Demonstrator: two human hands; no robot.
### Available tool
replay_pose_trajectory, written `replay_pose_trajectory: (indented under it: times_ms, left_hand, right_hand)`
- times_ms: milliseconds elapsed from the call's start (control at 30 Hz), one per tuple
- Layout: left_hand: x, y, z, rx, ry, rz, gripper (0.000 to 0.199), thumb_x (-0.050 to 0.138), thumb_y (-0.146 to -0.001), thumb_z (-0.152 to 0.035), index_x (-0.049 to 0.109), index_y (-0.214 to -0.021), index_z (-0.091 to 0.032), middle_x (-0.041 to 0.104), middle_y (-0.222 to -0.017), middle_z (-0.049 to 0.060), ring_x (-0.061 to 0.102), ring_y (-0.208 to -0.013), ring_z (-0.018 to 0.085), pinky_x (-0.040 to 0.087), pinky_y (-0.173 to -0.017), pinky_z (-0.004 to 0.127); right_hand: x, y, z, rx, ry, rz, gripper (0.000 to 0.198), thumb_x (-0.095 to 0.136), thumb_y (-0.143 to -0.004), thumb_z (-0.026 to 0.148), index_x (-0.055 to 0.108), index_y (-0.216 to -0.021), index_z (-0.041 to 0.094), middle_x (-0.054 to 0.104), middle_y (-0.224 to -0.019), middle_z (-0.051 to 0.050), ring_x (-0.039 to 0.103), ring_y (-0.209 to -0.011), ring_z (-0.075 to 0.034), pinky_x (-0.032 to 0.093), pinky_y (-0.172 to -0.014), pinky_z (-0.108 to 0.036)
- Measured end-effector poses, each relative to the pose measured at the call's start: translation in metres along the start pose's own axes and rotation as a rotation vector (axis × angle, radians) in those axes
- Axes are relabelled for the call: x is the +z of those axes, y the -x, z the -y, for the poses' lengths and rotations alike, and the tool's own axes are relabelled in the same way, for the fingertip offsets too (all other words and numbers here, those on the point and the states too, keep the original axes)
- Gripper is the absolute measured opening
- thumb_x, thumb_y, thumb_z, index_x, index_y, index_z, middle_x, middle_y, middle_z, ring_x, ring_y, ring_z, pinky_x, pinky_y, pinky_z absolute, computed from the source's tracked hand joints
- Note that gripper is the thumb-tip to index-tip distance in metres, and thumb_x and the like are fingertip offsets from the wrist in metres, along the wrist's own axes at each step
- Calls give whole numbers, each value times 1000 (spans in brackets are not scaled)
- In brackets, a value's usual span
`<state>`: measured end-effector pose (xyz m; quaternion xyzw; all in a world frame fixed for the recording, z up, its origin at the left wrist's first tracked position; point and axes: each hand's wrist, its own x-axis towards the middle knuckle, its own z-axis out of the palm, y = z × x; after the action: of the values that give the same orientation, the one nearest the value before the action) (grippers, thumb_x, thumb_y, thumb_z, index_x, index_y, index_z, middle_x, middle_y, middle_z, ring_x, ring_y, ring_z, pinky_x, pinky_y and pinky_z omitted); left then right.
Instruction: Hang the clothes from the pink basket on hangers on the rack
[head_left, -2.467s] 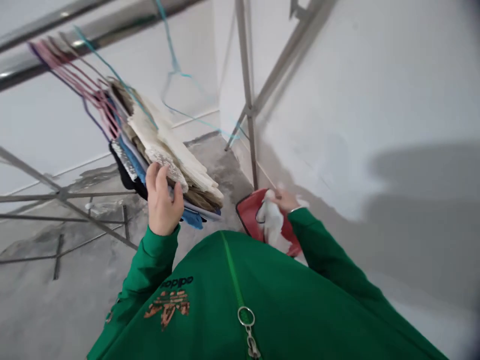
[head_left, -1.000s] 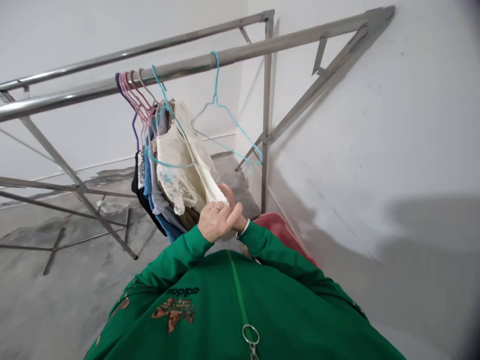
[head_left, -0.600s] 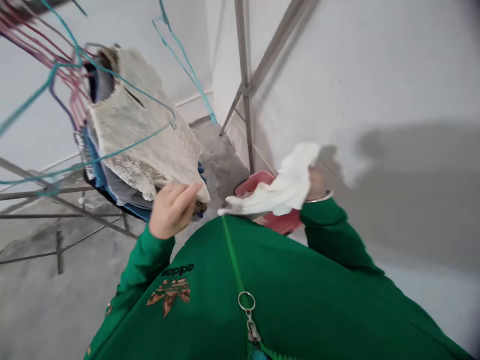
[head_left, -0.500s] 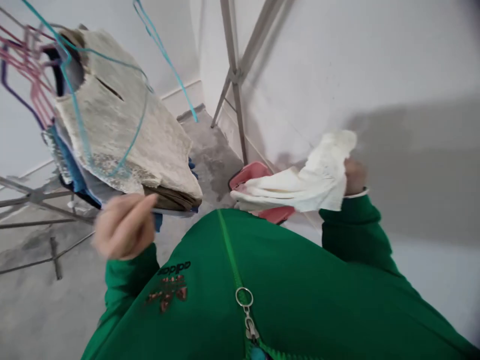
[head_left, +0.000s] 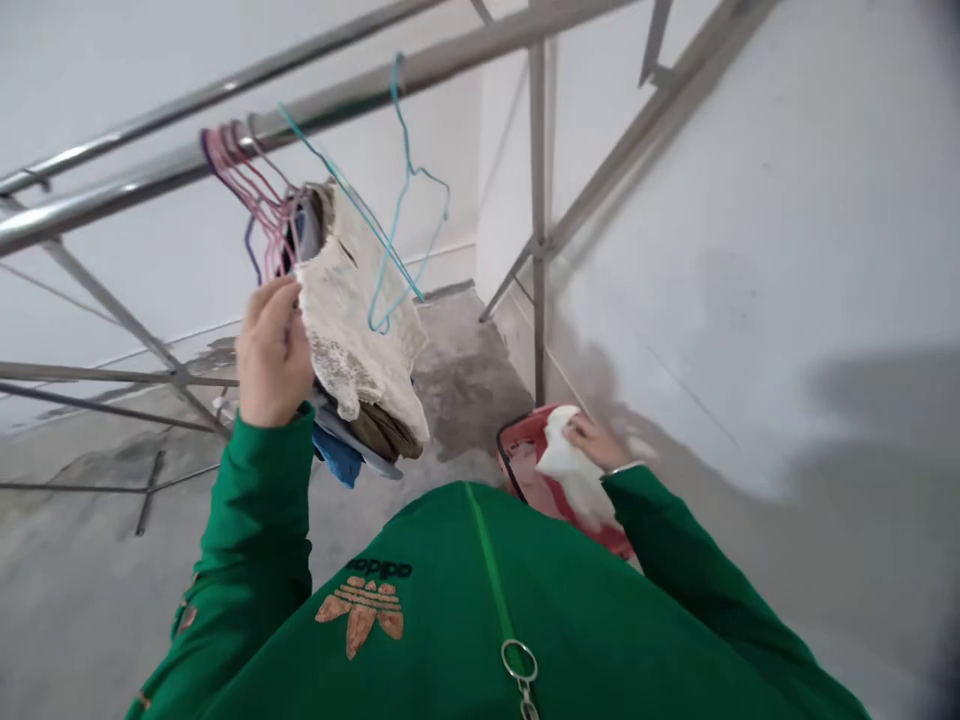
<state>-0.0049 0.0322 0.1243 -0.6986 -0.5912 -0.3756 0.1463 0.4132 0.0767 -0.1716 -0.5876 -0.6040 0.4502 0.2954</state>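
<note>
My left hand [head_left: 274,355] is raised to the shoulder edge of a cream lace garment [head_left: 367,310] that hangs among other clothes. Its fingers are closed on that edge. Low on the right, my right hand [head_left: 592,440] grips a crumpled white cloth [head_left: 574,475] in its closed fingers. The cloth hangs down over a red basin [head_left: 529,440], and its lower part lies inside the rim. Two bare turquoise wire hangers [head_left: 407,150] hang beside the cream garment.
A metal rail [head_left: 337,105] runs across the top, with pink hangers [head_left: 259,200] bunched on it. A blue garment [head_left: 337,455] shows under the others. Metal legs [head_left: 538,250] stand near the white wall [head_left: 750,200]. The floor [head_left: 465,350] is grey concrete.
My right hand has lowered the white cloth from beside the wall to the basin. My left hand has risen to the cream garment's shoulder. The view has tilted up, bringing in the rail.
</note>
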Motion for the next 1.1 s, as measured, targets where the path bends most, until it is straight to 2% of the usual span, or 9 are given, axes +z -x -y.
replay_pose_trajectory:
  times_ms: [167, 333, 400, 567, 667, 767, 867, 967, 1100]
  left_hand:
    - [37, -41, 20, -27, -28, 62, 39, 45, -90, -35, 52, -125, -18, 52, -133, 14, 51, -125, 25, 48, -101, 41]
    - [56, -63, 35, -31, -196, 60, 37, 50, -86, -27, 53, -120, -15, 52, -129, 17, 45, -128, 33, 37, -108, 52]
    - [55, -66, 33, -64, -279, 52, 37, 51, -83, -24, 53, -120, -14, 52, -127, 20, 43, -128, 36, 35, -107, 56]
    - [52, -65, 20, -78, -423, 95, 38, 46, -82, -13, 53, -119, -12, 48, -131, 22, 39, -129, 39, 32, -102, 60]
    - [58, -68, 11, 45, -460, 253, 32, 39, -84, -9, 59, -109, -10, 56, -121, 22, 42, -127, 38, 30, -102, 59]
    - [68, -71, 2, 141, -452, 365, 36, 40, -86, -11, 56, -118, -10, 60, -121, 20, 43, -129, 34, 26, -106, 57]
    - [74, -72, -7, 198, -377, 431, 44, 43, -87, -14, 47, -131, -13, 56, -133, 17, 40, -135, 30, 19, -111, 59]
    - [73, -72, -8, 171, -318, 448, 34, 39, -88, -12, 56, -118, -14, 57, -132, 15, 42, -133, 28, 17, -113, 58]
    - [67, -68, 4, 26, -287, 190, 32, 38, -87, -12, 58, -112, -11, 53, -129, 21, 45, -129, 30, 33, -108, 52]
  right_hand:
    - [48, -32, 21, -75, 60, 287, 38, 58, -74, 39, 66, -103, 16, 68, -117, -16, 64, -112, -29, 50, -99, -45]
    - [82, -52, 80, -307, 46, 392, 33, 52, -82, 34, 64, -108, 18, 72, -107, -12, 70, -88, -21, 55, -89, -39]
    - [82, -59, 115, -416, -33, 308, 32, 53, -83, 35, 63, -108, 18, 72, -102, -10, 69, -80, -19, 56, -84, -38]
    - [47, -90, 227, -629, -371, -156, 32, 51, -87, 50, 60, -99, 22, 68, -93, -6, 65, -78, -16, 55, -79, -35]
    - [32, -114, 292, -700, -425, -154, 43, 56, -82, 59, 57, -102, 20, 64, -105, -11, 64, -92, -20, 53, -83, -36]
    - [45, -135, 339, -677, -243, -39, 59, 64, -75, 60, 53, -112, 14, 59, -117, -18, 62, -101, -26, 49, -92, -43]
    - [76, -149, 367, -609, -56, -8, 82, 71, -68, 59, 44, -125, 6, 53, -123, -25, 57, -108, -33, 45, -97, -50]
    - [102, -156, 379, -523, 53, -147, 94, 73, -65, 58, 36, -131, 2, 48, -126, -28, 47, -121, -40, 36, -103, -57]
    - [111, -163, 379, -459, 127, -301, 89, 76, -63, 54, 39, -130, 8, 40, -133, -25, 38, -126, -41, 33, -104, -58]
